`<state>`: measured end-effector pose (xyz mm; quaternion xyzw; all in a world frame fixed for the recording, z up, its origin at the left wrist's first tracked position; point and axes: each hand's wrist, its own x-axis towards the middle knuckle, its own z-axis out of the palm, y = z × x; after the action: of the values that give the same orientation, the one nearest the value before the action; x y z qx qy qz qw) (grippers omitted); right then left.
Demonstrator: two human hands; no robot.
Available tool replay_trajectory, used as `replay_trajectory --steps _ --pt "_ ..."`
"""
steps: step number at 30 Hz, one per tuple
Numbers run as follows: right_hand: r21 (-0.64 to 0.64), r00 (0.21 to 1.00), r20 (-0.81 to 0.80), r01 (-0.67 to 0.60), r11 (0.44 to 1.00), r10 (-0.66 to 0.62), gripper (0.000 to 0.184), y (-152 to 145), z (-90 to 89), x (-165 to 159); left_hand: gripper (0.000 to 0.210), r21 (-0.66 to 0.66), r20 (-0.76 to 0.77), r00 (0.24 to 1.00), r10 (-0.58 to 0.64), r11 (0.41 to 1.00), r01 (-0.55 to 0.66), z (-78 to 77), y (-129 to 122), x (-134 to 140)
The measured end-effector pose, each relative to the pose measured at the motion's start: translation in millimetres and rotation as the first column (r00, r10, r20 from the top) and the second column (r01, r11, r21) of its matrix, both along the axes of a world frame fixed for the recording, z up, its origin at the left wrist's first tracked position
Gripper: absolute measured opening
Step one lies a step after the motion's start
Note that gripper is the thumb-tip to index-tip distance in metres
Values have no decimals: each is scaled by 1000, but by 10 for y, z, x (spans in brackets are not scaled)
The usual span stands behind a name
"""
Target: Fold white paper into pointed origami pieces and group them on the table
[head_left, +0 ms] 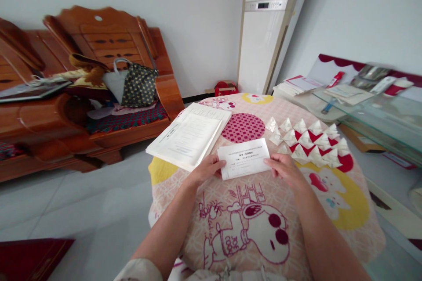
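Observation:
A folded sheet of printed paper (244, 158) is held up between my two hands, just over the near half of the round table. My left hand (208, 169) pinches its left edge, thumb on top. On the opposite edge, my right hand (284, 169) grips it the same way, the other fingers tucked behind. Left of the paper lies a stack of printed sheets (191, 136). To the right, several small folded paper pyramids (306, 140) stand in rows on the cloth.
A patterned cloth (244, 228) covers the round table. Wooden seating (108, 39) with a dark patterned bag (140, 84) stands at the left. A glass shelf (389, 114) with papers and a cup is close on the right. Behind rises a tall white cabinet-like appliance (263, 44).

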<state>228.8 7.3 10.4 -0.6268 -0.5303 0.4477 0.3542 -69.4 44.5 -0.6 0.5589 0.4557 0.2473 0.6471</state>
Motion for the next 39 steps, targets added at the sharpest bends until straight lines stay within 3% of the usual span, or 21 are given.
replay_trajectory --steps 4,7,9,11,14,16,18,20,27,39 --pt "-10 996 80 -30 1000 30 33 -8 -42 3 22 -79 -101 994 -39 996 31 47 -23 28" --pt "-6 976 216 -28 1000 29 34 19 -120 -25 25 37 -319 947 34 999 -23 69 -26 88" --pt "71 928 373 -22 997 -6 34 51 -160 -72 28 155 -472 875 109 987 -39 78 -23 138" --pt "160 828 556 -21 987 -73 33 84 -180 -136 27 250 -584 793 175 968 -29 94 -20 185" --pt "191 681 718 5 982 -144 24 115 -177 -231 22 398 -711 641 288 917 29 127 -15 245" --pt "189 648 745 24 982 -159 19 121 -160 -274 19 465 -755 556 348 882 79 135 -10 274" --pt "197 654 740 13 980 -157 33 122 -143 -291 19 484 -773 515 371 869 100 126 -2 293" --pt "205 673 726 -20 978 -139 42 124 -138 -284 21 475 -782 503 368 874 98 109 9 304" --pt "205 708 701 -85 975 -86 30 175 -189 -226 22 469 -793 486 368 878 100 79 58 316" --pt "179 653 752 -77 981 -86 36 219 -182 -219 26 444 -812 468 349 890 106 50 115 301"
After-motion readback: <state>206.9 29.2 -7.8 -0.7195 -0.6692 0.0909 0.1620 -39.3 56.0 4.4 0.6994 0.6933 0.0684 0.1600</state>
